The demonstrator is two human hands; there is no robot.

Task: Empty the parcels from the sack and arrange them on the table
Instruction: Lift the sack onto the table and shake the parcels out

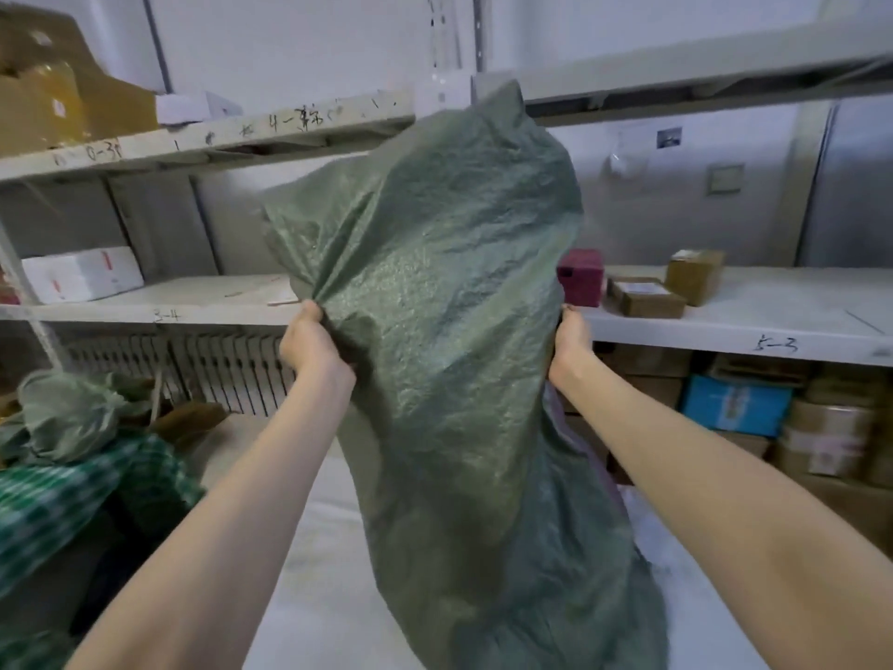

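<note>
A large green woven sack (454, 331) hangs in front of me, lifted above the white table (319, 548). My left hand (311, 343) grips a bunched fold on its left side. My right hand (570, 340) grips its right edge, fingers hidden behind the fabric. The sack's lower end droops onto the table near me. A bit of pale wrapping (555, 413) shows at the sack's right edge; no parcel is plainly visible.
White shelves run along the wall, with a white box (82, 273) at left and a maroon box (580, 278) and brown cartons (647, 297) at right. Stacked cartons (821, 427) sit under the right shelf. Other green sacks (72, 427) lie piled at left.
</note>
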